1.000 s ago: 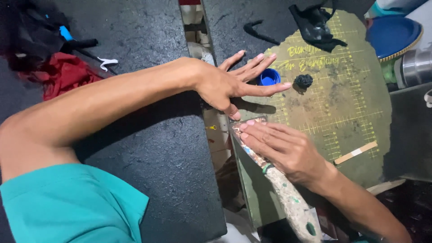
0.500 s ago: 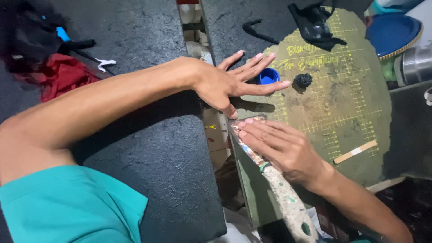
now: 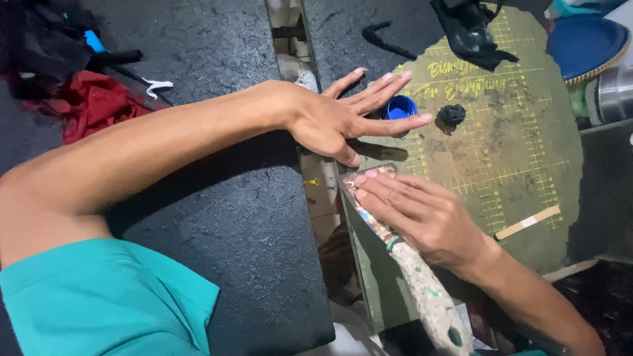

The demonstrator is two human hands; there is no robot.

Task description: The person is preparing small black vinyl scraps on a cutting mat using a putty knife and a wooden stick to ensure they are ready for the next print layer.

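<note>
Both hands (image 3: pixel 343 118) unmoved; blue cap (image 3: pixel 401 107) beyond fingers (image 3: pixel 389 125).

Bare forearms, with what looks like a short teal sleeve (image 3: pixel 105 296).

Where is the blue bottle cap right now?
In the head view, the blue bottle cap sits on the green cutting mat, behind the left hand fingers, left of a small black lump.

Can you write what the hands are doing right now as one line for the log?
left hand: open, fingers spread above green cutting mat | right hand: flat on paint-stained scraper | blue cap: beside left fingers
</note>
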